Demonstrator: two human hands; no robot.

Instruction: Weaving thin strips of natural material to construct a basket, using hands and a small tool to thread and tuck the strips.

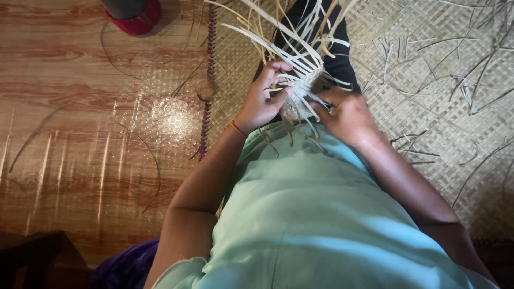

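Closely Held: A Half-Woven Piece Gripped in Both Hands

Low over the lap, a small woven piece (302,93) of pale strips is gripped between the two hands. The left hand (262,99) is curled against its left side, the fingers bent and closed on the strips, and an orange band (237,129) is worn at the wrist. The right hand (348,115) is pressed to the piece's right side, its fingers tucked in among the strands and clenched on them. Both forearms are drawn in toward the body, over a pale green garment (316,214). Loose strip ends (278,32) are fanned up and outward from the weave.

A woven mat (439,107) is spread on the floor beneath, and it is strewn with stray strips. To the left, a glossy wood-patterned floor (80,107) is seen, with thin fibres scattered across it. A red-based object (134,18) is cut off by the top edge, and purple cloth (126,265) is seen at the bottom.
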